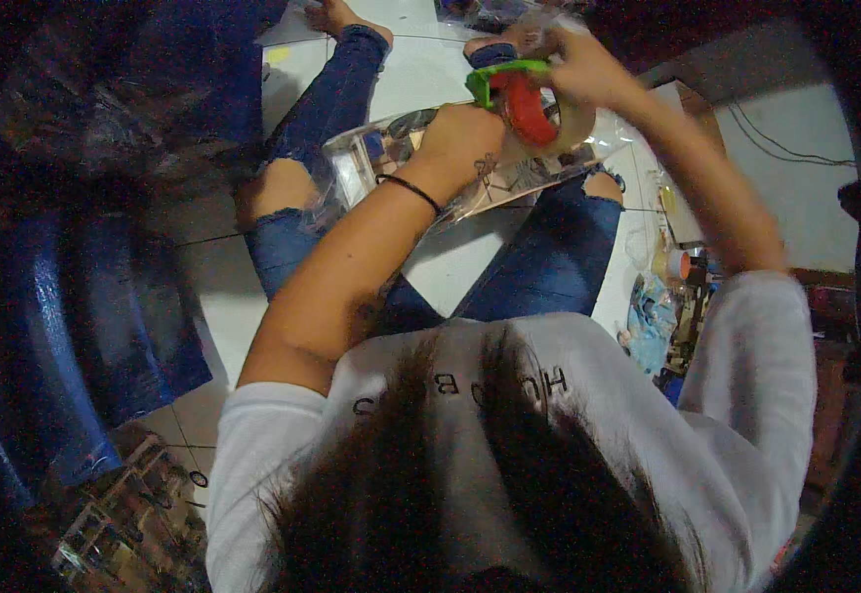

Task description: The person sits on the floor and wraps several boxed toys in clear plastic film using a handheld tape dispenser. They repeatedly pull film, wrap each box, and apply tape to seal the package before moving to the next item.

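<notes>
A flat, shiny package [539, 176] in clear plastic lies across the space between my knees. On top of it rests my left hand [462, 136], its fingers curled down against the plastic and partly hidden. My right hand [588, 71], a little blurred, grips a tape dispenser [529, 109] with a green frame and a red hub. The dispenser is just above the package, close to my left knuckles. A roll of tape sits around the red hub.
My legs in torn jeans [569, 242] spread on either side over the white tiled floor [455, 262]. Blue shiny material [65, 336] fills the left. At right stand a pale box-like surface [796, 163], a light blue plastic bag [651, 316] and small clutter. More wrapped items [134, 514] lie lower left.
</notes>
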Motion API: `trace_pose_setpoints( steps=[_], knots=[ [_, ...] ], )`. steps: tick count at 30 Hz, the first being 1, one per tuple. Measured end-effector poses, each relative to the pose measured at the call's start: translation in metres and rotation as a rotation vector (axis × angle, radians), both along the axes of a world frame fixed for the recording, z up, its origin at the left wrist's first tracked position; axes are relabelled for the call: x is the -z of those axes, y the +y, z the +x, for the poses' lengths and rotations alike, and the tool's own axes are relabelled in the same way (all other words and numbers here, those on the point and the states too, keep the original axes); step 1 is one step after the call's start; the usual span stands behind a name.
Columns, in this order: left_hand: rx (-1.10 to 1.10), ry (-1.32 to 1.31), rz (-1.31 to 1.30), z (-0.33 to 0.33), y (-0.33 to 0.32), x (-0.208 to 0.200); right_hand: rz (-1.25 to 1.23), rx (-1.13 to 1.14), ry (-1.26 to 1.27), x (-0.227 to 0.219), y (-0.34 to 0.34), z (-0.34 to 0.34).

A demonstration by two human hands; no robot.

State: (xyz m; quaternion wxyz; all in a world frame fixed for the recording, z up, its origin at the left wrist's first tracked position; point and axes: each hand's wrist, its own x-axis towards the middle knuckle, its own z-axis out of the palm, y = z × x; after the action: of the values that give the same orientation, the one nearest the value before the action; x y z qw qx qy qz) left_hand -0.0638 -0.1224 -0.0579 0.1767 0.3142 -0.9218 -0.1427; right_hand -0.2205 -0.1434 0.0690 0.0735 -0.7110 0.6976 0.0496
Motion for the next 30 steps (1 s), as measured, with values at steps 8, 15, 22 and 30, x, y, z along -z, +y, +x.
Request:
trace_pose_setpoints(
  steps=[8,15,22,30],
  knots=[
    [0.059,-0.113,-0.018,0.001,-0.007,-0.006,-0.378,0.071,-0.26,0.048,0.174,-0.02],
    [0.011,-0.131,0.038,-0.002,-0.019,-0.004,-0.289,0.17,-0.403,0.06,0.253,0.017],
    [0.001,-0.175,0.066,-0.001,-0.02,-0.021,-0.159,0.124,-0.469,0.097,0.215,-0.014],
    [0.112,-0.151,-0.089,-0.024,-0.064,-0.026,-1.045,1.091,-0.492,0.228,0.288,-0.208]
  ],
)
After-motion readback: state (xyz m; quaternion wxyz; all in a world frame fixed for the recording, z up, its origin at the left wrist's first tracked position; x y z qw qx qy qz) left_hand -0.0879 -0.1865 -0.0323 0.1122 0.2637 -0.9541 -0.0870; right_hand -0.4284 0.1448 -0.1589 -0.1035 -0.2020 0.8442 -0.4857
